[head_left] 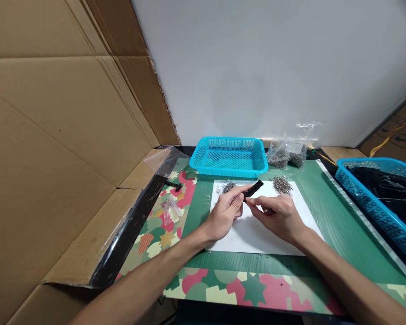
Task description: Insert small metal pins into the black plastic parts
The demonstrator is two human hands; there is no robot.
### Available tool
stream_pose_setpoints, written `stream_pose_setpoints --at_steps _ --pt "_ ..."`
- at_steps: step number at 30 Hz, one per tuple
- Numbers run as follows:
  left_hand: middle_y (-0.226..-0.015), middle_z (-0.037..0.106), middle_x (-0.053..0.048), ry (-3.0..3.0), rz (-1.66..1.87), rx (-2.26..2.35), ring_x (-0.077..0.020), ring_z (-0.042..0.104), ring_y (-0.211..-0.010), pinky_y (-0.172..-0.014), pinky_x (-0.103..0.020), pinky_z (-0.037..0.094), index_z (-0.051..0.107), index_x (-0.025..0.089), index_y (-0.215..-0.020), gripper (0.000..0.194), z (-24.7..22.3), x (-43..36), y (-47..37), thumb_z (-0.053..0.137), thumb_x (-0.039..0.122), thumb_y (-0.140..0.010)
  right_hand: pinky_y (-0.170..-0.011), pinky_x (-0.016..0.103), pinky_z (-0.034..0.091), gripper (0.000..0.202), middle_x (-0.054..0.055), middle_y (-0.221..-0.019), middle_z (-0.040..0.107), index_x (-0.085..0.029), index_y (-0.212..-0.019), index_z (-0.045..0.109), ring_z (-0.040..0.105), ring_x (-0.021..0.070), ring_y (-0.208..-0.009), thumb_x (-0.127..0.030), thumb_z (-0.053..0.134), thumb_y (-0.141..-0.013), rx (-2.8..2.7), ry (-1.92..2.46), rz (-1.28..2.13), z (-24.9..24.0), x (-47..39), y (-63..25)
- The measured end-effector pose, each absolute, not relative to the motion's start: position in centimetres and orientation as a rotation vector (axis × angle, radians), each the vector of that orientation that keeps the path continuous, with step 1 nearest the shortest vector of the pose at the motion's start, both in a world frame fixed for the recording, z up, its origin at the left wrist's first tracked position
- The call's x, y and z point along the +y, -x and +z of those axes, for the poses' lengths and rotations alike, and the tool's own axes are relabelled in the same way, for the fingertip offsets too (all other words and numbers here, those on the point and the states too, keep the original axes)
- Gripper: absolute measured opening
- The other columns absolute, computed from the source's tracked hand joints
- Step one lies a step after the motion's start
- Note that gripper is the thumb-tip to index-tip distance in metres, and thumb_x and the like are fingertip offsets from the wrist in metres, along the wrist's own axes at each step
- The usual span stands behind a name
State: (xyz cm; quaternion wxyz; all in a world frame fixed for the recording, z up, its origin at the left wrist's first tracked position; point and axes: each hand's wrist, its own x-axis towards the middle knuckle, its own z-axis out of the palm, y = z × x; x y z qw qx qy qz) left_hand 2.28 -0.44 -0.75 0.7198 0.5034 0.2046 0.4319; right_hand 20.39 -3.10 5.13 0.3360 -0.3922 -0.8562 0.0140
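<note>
My left hand is closed around a small black rectangular part, which tilts up to the right above a white sheet of paper. With thumb and forefinger pinched, my right hand meets the near side of that part. Whatever lies between those fingertips is too small to make out. Behind my left hand a heap of tiny grey metal pieces lies on the paper. A second heap of small metal pieces is behind my right hand.
A blue plastic basket stands at the back. Clear bags of metal pieces sit beside it. Another blue basket at the right holds black items. Left are a black part, a small plastic bag and a cardboard wall.
</note>
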Motion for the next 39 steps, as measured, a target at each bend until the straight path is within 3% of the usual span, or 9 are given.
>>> stream_pose_setpoints --at_steps 3,9,12,16,22,27,30,35,39 --pt "-0.067 0.035 0.006 -1.028 0.915 0.458 -0.0045 0.026 -0.052 -0.046 -0.019 0.016 0.060 0.009 -0.142 0.066 -0.4 -0.1 -2.3 0.057 0.060 -0.100 -0.045 0.021 0.033 0.011 -0.004 -0.057 0.063 -0.014 -0.095 0.077 0.043 0.0048 -0.041 -0.016 0.067 -0.099 -2.230 1.030 0.020 5.3 -2.9 -20.8" --pt "-0.075 0.044 0.003 -0.921 0.751 0.460 -0.0027 0.024 -0.049 -0.045 -0.019 0.011 0.062 0.010 -0.133 0.072 -0.4 0.1 -2.3 0.056 0.071 -0.095 -0.047 0.021 0.038 0.012 -0.002 -0.072 0.074 -0.019 -0.105 0.077 0.051 0.0065 -0.043 -0.017 0.065 -0.101 -2.251 1.031 0.027 5.9 -2.6 -21.5" --pt "-0.090 0.055 -0.005 -1.119 0.899 0.609 -0.0067 0.042 -0.060 -0.051 -0.020 0.031 0.069 0.013 -0.128 0.061 -0.4 -0.2 -2.4 0.047 0.064 -0.103 -0.048 0.022 0.038 0.015 -0.002 -0.070 0.073 -0.020 -0.099 0.077 0.049 0.0072 -0.043 -0.021 0.063 -0.103 -2.268 1.088 0.138 6.2 -2.3 -21.8" --pt "-0.125 0.060 -0.009 -1.483 1.170 0.807 -0.0151 0.058 -0.099 -0.087 -0.029 0.049 0.068 0.022 -0.133 0.040 0.1 -0.4 -2.4 0.056 0.048 -0.104 -0.046 0.023 0.031 0.022 -0.004 -0.056 0.058 -0.019 -0.089 0.077 0.039 0.0076 -0.043 -0.030 0.064 -0.103 -2.233 1.176 0.206 6.4 -1.8 -22.4" --pt "-0.102 0.074 -0.001 -1.741 1.251 0.883 -0.0139 0.063 -0.086 -0.084 -0.030 0.047 0.074 0.020 -0.107 0.021 -0.4 -0.2 -2.2 0.078 0.034 -0.092 -0.047 0.026 0.026 0.026 -0.005 -0.055 0.047 -0.019 -0.089 0.079 0.034 0.0092 -0.048 -0.038 0.065 -0.101 -2.209 1.267 0.366 6.5 -1.5 -22.9" --pt "-0.102 0.078 -0.002 -1.805 1.223 0.923 -0.0184 0.069 -0.095 -0.091 -0.034 0.047 0.078 0.021 -0.101 0.017 -1.0 0.0 -2.5 0.084 0.025 -0.086 -0.050 0.026 0.030 0.043 -0.004 -0.057 0.043 -0.015 -0.106 0.078 0.038 0.0112 -0.051 -0.050 0.052 -0.106 -1.980 1.451 0.554 6.2 -1.0 -23.7" --pt "-0.100 0.079 -0.002 -1.904 1.134 0.921 -0.0210 0.069 -0.096 -0.092 -0.037 0.045 0.078 0.020 -0.098 0.017 -1.1 -0.4 -3.0 0.086 0.025 -0.084 -0.055 0.027 0.037 0.055 -0.002 -0.058 0.050 -0.013 -0.098 0.076 0.047 0.0124 -0.052 -0.053 0.041 -0.110 -1.874 1.514 0.510 6.1 -0.8 -24.0" --pt "-0.089 0.075 -0.002 -2.012 1.029 0.942 -0.0197 0.066 -0.085 -0.086 -0.036 0.043 0.078 0.020 -0.099 0.017 -1.1 -0.8 -3.5 0.085 0.024 -0.084 -0.068 0.028 0.044 0.053 0.007 -0.089 0.069 -0.018 -0.089 0.078 0.064 0.0166 -0.077 -0.051 0.042 -0.111 -2.087 1.468 0.236 6.4 -0.9 -23.6" --pt "-0.089 0.075 -0.001 -2.025 1.027 0.934 -0.0186 0.066 -0.082 -0.085 -0.035 0.042 0.077 0.019 -0.099 0.016 -1.4 -0.8 -3.6 0.083 0.021 -0.084 -0.054 0.027 0.035 0.064 0.002 -0.057 0.055 -0.017 -0.064 0.068 0.050 0.0123 -0.051 -0.056 0.045 -0.109 -1.964 1.512 0.335 5.7 -1.2 -22.8"
